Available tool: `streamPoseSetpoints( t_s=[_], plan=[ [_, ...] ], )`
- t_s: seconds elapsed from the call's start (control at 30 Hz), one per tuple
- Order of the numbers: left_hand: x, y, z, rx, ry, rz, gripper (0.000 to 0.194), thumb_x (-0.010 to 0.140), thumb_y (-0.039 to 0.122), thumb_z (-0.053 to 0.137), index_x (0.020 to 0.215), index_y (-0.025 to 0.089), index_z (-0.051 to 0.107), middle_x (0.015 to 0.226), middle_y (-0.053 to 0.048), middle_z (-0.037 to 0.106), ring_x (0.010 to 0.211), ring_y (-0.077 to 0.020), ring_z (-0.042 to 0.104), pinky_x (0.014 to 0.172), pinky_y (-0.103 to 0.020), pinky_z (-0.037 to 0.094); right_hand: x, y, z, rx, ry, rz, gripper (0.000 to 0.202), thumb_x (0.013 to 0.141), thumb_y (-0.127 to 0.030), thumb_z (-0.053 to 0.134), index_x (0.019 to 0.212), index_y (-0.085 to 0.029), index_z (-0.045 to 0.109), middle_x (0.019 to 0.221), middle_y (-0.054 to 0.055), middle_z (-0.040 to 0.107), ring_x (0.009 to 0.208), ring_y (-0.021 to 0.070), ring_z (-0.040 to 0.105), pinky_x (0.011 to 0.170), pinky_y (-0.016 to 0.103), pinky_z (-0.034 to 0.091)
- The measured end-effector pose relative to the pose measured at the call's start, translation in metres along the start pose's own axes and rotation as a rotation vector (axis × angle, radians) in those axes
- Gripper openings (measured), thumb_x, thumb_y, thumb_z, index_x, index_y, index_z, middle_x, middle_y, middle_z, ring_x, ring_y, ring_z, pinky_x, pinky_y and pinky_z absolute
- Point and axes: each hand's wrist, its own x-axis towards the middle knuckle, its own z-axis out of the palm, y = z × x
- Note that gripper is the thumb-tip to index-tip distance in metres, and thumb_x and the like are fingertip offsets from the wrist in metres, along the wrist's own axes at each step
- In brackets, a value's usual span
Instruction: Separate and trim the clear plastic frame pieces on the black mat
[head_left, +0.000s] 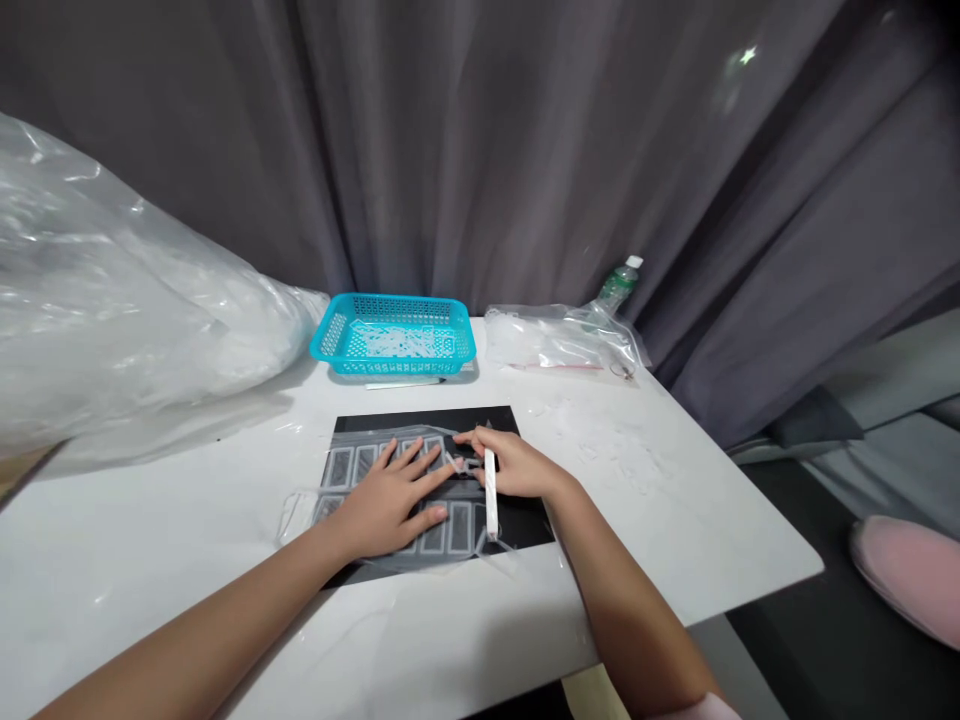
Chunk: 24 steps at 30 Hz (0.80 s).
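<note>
My left hand lies flat with its fingers spread on a clear plastic sheet marked with several whitish rectangular frames. Beneath the sheet is a black mat. My right hand is closed at the sheet's right end, its fingertips near a small clear plastic piece beside my left index finger. A slim white stick-like tool sticks out of the right hand toward me; its working end is hidden. Loose clear strips lie near the tool's lower end.
Behind the mat stands a blue basket with clear pieces inside, a white pen-like stick in front of it. A large plastic bag bulges at left. A clear bag and a bottle are at back right. Clear scraps lie at right.
</note>
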Motion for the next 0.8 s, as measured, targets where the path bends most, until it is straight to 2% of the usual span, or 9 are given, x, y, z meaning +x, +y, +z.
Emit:
streamPoseSetpoints(
  t_s=[0.07,0.13,0.3,0.4,0.5,0.6,0.7,0.8],
  plan=[
    [0.001,0.001,-0.001,-0.005,0.004,-0.010,0.060,0.094,0.054,0.036,0.148,0.030,0.024,0.149,-0.010,0.033,0.139,-0.0351,0.024,0.107,-0.061,0.019,0.001,-0.004,0.002,-0.036,-0.014,-0.006,0.027,0.065,-0.012,0.060,0.072,-0.023,0.036,0.108,0.004,0.064,0.101,0.0214,0.057,0.084,0.032,0.040],
    [0.001,0.002,-0.002,-0.021,0.002,-0.019,0.060,0.094,0.053,0.036,0.148,0.027,0.024,0.147,-0.010,0.037,0.138,-0.0350,0.024,0.108,-0.061,0.019,0.003,-0.005,0.007,-0.035,0.004,0.023,0.028,0.066,-0.017,0.063,0.071,-0.022,0.035,0.096,0.001,0.066,0.089,0.0189,0.058,0.076,0.029,0.041],
    [0.003,0.004,-0.006,-0.098,0.027,-0.059,0.056,0.095,0.047,0.039,0.142,0.018,0.031,0.143,-0.012,0.043,0.137,-0.0317,0.029,0.110,-0.057,0.020,0.010,0.006,0.024,0.155,0.269,0.172,0.031,0.082,-0.033,0.054,0.066,-0.023,0.029,0.066,-0.003,0.058,0.059,0.0126,0.055,0.057,0.023,0.039],
    [0.003,0.004,-0.006,-0.100,0.029,-0.054,0.050,0.094,0.047,0.040,0.137,0.019,0.038,0.143,-0.011,0.043,0.137,-0.0319,0.029,0.110,-0.057,0.019,0.013,0.013,0.028,0.079,0.333,0.214,0.031,0.083,-0.032,0.055,0.066,-0.023,0.031,0.062,-0.004,0.055,0.057,0.0126,0.053,0.055,0.023,0.037],
    [0.003,0.003,-0.004,-0.068,0.022,-0.024,0.047,0.095,0.049,0.038,0.135,0.025,0.043,0.146,-0.009,0.038,0.138,-0.0337,0.027,0.109,-0.060,0.019,0.013,0.013,0.026,-0.111,0.326,0.137,0.027,0.083,-0.027,0.056,0.066,-0.022,0.037,0.068,-0.001,0.057,0.067,0.0147,0.055,0.062,0.025,0.037],
    [0.002,0.002,-0.003,-0.050,0.015,-0.006,0.044,0.095,0.049,0.037,0.130,0.027,0.048,0.147,-0.008,0.037,0.138,-0.0342,0.026,0.108,-0.061,0.019,0.011,0.010,0.018,-0.203,0.268,0.083,0.021,0.085,-0.024,0.055,0.069,-0.022,0.041,0.072,0.001,0.058,0.075,0.0171,0.056,0.068,0.027,0.038],
    [0.002,0.002,-0.006,-0.064,0.004,-0.004,0.039,0.096,0.048,0.036,0.121,0.025,0.054,0.148,-0.008,0.037,0.138,-0.0323,0.026,0.108,-0.061,0.019,0.007,0.010,0.007,-0.223,0.191,0.110,0.023,0.082,-0.021,0.057,0.067,-0.021,0.040,0.074,0.001,0.060,0.077,0.0176,0.058,0.067,0.026,0.038],
    [0.002,0.004,-0.009,-0.088,-0.014,0.008,0.039,0.096,0.047,0.035,0.121,0.023,0.052,0.146,-0.007,0.039,0.138,-0.0295,0.028,0.110,-0.060,0.016,0.003,0.009,-0.001,-0.163,0.181,0.176,0.026,0.080,-0.020,0.056,0.064,-0.021,0.036,0.073,0.000,0.063,0.069,0.0149,0.058,0.062,0.024,0.037]
  ],
)
